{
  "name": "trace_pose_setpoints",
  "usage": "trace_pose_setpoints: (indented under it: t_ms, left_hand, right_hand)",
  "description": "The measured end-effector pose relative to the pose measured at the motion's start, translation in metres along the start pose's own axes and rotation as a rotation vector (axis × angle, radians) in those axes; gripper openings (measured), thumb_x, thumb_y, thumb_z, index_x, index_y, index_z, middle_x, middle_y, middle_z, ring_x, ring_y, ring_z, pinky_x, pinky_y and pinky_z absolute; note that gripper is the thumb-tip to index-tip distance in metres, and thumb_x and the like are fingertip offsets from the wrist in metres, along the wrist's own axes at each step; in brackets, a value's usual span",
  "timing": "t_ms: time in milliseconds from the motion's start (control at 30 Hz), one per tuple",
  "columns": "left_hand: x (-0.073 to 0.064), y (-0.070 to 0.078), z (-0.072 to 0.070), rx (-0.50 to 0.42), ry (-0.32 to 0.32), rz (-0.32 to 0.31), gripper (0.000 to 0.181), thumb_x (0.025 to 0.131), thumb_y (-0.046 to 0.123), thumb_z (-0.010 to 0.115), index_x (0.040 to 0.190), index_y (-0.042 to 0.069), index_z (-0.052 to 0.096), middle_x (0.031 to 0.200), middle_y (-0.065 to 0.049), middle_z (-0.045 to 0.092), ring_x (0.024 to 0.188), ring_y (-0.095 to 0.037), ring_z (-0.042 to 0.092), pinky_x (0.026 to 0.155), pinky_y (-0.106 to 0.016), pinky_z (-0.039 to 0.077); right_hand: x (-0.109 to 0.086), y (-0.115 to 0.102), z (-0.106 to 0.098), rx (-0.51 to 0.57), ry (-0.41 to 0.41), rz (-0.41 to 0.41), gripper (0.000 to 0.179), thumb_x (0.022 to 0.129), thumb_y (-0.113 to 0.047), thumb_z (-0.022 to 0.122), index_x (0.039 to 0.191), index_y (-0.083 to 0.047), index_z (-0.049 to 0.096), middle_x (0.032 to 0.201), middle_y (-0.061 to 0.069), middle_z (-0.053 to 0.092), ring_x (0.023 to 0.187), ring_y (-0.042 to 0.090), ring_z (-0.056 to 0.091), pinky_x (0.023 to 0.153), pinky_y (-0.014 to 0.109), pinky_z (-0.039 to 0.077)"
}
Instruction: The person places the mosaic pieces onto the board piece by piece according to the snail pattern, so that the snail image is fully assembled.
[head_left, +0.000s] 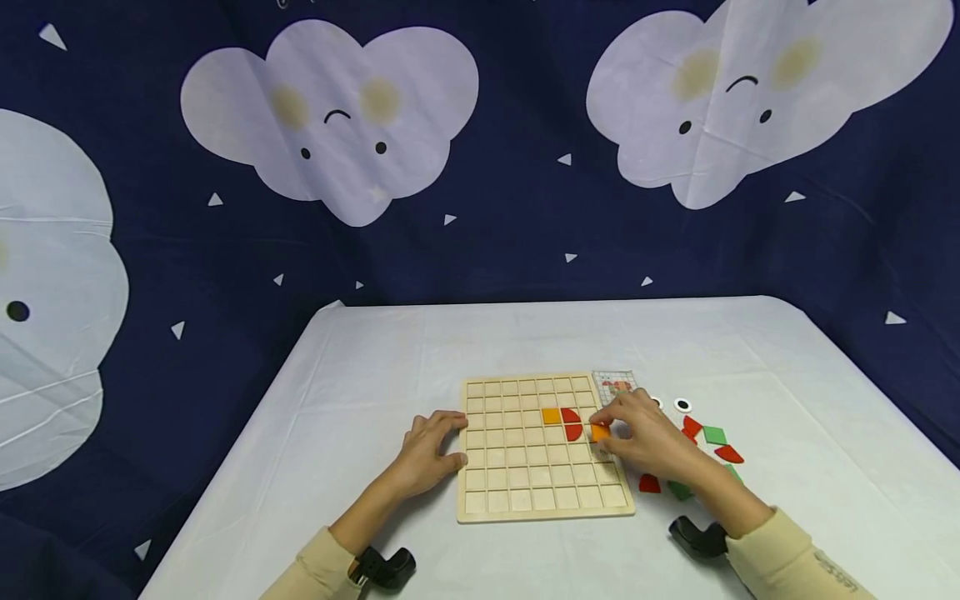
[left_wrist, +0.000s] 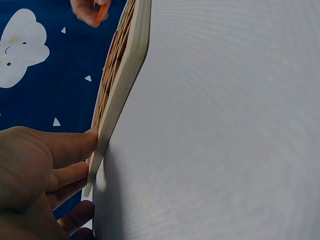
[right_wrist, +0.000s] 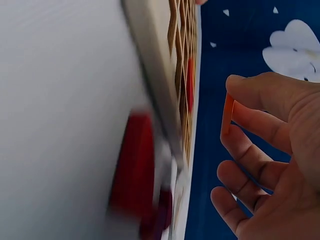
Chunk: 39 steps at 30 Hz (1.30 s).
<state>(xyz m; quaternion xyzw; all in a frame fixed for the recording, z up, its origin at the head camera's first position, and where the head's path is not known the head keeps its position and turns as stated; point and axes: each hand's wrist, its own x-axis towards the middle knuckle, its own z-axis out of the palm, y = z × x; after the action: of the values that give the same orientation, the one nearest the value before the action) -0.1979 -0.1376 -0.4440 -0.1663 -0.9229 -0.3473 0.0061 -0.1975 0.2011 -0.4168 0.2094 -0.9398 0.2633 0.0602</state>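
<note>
here, in the head view, a wooden board [head_left: 517, 479] with a grid of shallow square cells lies on a white-covered table [head_left: 375, 358]. the left hand [head_left: 426, 454] is at the board's left edge, thumb and forefinger spread wide apart along it. the right hand [head_left: 648, 433] pinches an orange tile [head_left: 600, 432] at the board's right side. in the board's cells, right of the middle, sit an orange square [head_left: 551, 416] and, beside it, a red rounded piece [head_left: 570, 415] with a second red piece [head_left: 573, 432] just nearer the person. a printed card [head_left: 611, 383] is by the far right corner, partly hidden by the right hand. right of that hand lie a white disc [head_left: 682, 405] with a black centre, a green piece [head_left: 715, 435] and a red wedge [head_left: 727, 453], among others.

in the left wrist view, the left thumb and fingers reach out fairly straight, touching the board's side.

in the right wrist view, the orange tile is held between the right thumb and fingertips, raised apart from the board; the remaining fingers are bent. a blurred red block [right_wrist: 134, 162] shows near the board's edge.
</note>
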Motion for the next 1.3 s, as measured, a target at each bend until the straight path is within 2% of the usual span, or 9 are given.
trace_pose_setpoints:
  t_ms: [33,100,200,233,267,367,767,1300]
  left_hand:
    - [0.0,0.0,0.0,-0.003,-0.001,-0.001,0.046,0.08,0.013,0.07,0.123,0.006,0.058,0.134,-0.004,0.053,0.1,-0.017,0.038,0.083,-0.036,0.027]
    - [0.0,0.001,0.0,-0.005,-0.003,-0.002,0.046,0.08,0.013,0.07,0.124,0.006,0.058,0.134,-0.004,0.052,0.1,-0.017,0.038,0.082,-0.036,0.027]
    - [0.0,0.001,0.0,-0.003,-0.004,-0.002,0.046,0.08,0.013,0.07,0.124,0.006,0.058,0.134,-0.004,0.052,0.1,-0.017,0.038,0.082,-0.036,0.027]
    - [0.0,0.001,0.0,-0.003,-0.004,-0.003,0.046,0.08,0.013,0.07,0.124,0.006,0.058,0.134,-0.004,0.052,0.1,-0.017,0.038,0.082,-0.036,0.027]
    - [0.0,0.001,0.0,-0.001,-0.004,-0.002,0.046,0.08,0.013,0.07,0.124,0.006,0.058,0.134,-0.004,0.052,0.1,-0.017,0.038,0.082,-0.036,0.027]
    - [0.0,0.001,0.0,-0.002,-0.002,-0.001,0.046,0.08,0.013,0.07,0.124,0.006,0.058,0.133,-0.004,0.052,0.1,-0.017,0.038,0.083,-0.036,0.027]
    - [0.0,0.0,0.0,-0.008,-0.003,-0.011,0.046,0.079,0.014,0.071,0.123,0.007,0.059,0.134,-0.003,0.053,0.1,-0.017,0.038,0.084,-0.036,0.027]
    - [0.0,0.0,0.0,-0.02,-0.005,-0.014,0.047,0.079,0.014,0.072,0.124,0.007,0.059,0.134,-0.003,0.052,0.1,-0.017,0.037,0.084,-0.037,0.026]
  right_hand:
    - [0.003,-0.002,0.003,0.012,0.0,-0.017,0.025,0.075,-0.015,0.074,0.099,-0.016,0.071,0.1,-0.001,0.062,0.109,0.03,0.047,0.095,0.052,0.038]
    - [0.009,-0.007,0.01,0.024,-0.005,-0.052,0.025,0.073,-0.015,0.074,0.098,-0.015,0.072,0.098,-0.002,0.062,0.109,0.029,0.048,0.097,0.052,0.035]
    - [0.016,-0.013,0.018,0.018,-0.02,-0.1,0.024,0.073,-0.016,0.075,0.097,-0.015,0.073,0.091,-0.006,0.06,0.094,0.018,0.047,0.089,0.038,0.037]
    - [0.018,-0.016,0.02,0.01,-0.026,-0.109,0.024,0.073,-0.017,0.075,0.097,-0.016,0.073,0.088,-0.007,0.059,0.089,0.014,0.044,0.082,0.033,0.035]
    - [0.02,-0.018,0.022,0.005,-0.031,-0.116,0.023,0.073,-0.018,0.075,0.096,-0.017,0.073,0.087,-0.008,0.058,0.085,0.011,0.04,0.076,0.03,0.032]
    - [0.025,-0.023,0.026,-0.011,-0.036,-0.123,0.021,0.074,-0.019,0.075,0.095,-0.018,0.073,0.085,-0.008,0.056,0.083,0.009,0.037,0.074,0.028,0.03]
    - [0.038,-0.026,0.033,-0.042,-0.091,-0.103,0.023,0.075,-0.025,0.076,0.098,-0.019,0.072,0.088,-0.007,0.058,0.086,0.011,0.039,0.077,0.032,0.031]
    - [0.04,-0.021,0.037,-0.055,-0.061,-0.081,0.022,0.074,-0.024,0.077,0.095,-0.021,0.072,0.093,-0.006,0.061,0.088,0.013,0.042,0.079,0.035,0.034]
